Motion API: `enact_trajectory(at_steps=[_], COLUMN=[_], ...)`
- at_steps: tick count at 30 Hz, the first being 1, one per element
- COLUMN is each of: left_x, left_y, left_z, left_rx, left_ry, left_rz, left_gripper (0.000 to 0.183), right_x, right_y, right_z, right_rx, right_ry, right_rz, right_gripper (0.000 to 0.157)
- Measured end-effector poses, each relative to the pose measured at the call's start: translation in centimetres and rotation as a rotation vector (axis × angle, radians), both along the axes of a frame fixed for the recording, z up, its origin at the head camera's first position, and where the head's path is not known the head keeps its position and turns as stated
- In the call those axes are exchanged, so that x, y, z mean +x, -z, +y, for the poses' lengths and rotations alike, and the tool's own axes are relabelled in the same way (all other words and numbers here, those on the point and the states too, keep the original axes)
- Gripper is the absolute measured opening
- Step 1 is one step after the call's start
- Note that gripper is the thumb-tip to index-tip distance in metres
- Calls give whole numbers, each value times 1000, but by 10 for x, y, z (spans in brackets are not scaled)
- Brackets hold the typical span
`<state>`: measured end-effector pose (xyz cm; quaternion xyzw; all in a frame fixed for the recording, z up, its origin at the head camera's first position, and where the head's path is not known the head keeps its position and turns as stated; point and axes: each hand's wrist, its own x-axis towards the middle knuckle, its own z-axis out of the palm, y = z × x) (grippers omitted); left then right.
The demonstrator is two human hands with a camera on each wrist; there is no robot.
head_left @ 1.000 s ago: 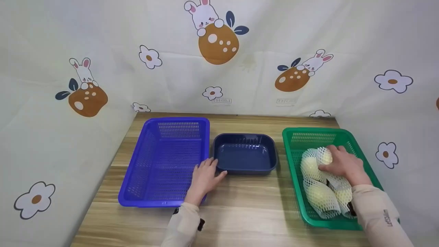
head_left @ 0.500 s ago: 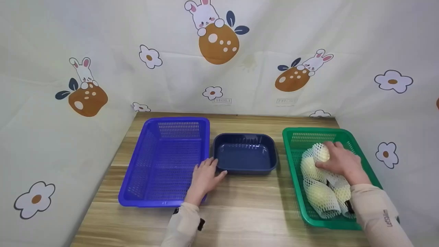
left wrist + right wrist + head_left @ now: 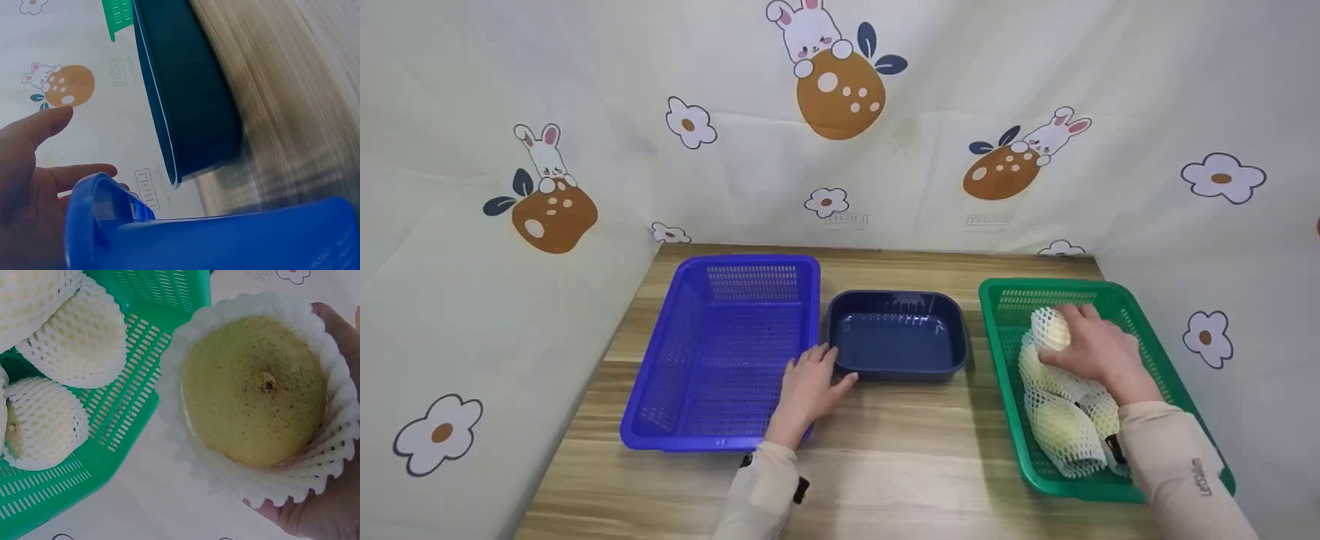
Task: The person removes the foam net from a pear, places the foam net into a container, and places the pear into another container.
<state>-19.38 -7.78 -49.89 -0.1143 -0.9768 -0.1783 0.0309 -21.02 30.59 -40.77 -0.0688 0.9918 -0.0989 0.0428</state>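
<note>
My right hand (image 3: 1099,349) grips a yellow-green mango (image 3: 253,388) in a white foam net sleeve (image 3: 191,455). The held fruit is over the green basket (image 3: 1012,420), beside more foam-netted mangoes (image 3: 1063,431). From the right wrist, its speckled stem end faces the camera, and the hand wraps around the far side. My left hand (image 3: 806,386) is at the right rim of the blue basket (image 3: 660,442), near the front left corner of a dark blue dish (image 3: 896,375). Its thumb and fingers are spread, and it holds nothing. The basket rim hides some of its fingers in the left wrist view.
Both the blue basket and the dark dish have nothing in them. A wood-grain table (image 3: 907,465) bears all three containers. Behind and at both sides hangs a pale cloth (image 3: 735,187) printed with rabbits and flowers. The dish stands between the two baskets.
My right hand has lifted slightly and shifted left with the mango, over the other fruit in the green basket. The left hand stays in place.
</note>
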Motion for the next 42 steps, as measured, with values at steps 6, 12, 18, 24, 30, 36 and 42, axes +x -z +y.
enact_trajectory(at_steps=[6, 12, 18, 24, 30, 36, 42], left_x=[0, 1, 1, 1, 2, 2, 2], left_y=[1, 1, 1, 1, 1, 1, 0], left_z=[0, -1, -1, -1, -1, -1, -2], left_rx=[-4, -2, 0, 14, 6, 6, 6], left_ry=[-1, -3, 0, -1, 4, 8, 9], left_rz=[-5, -11, -14, -20, -6, 3, -2], left_gripper=[60, 61, 61, 60, 59, 59, 60], right_x=[1, 2, 2, 3, 3, 2, 2], right_y=[-1, -2, -1, -1, -1, 0, 1], right_z=[-8, -16, -24, -34, -42, -47, -52], right_rx=[3, 6, 1, -2, -11, 0, -8], right_ry=[-15, -31, -40, -74, -90, -113, -119], right_rz=[16, 19, 45, 90, 94, 112, 106], right_gripper=[81, 84, 81, 77, 76, 74, 74])
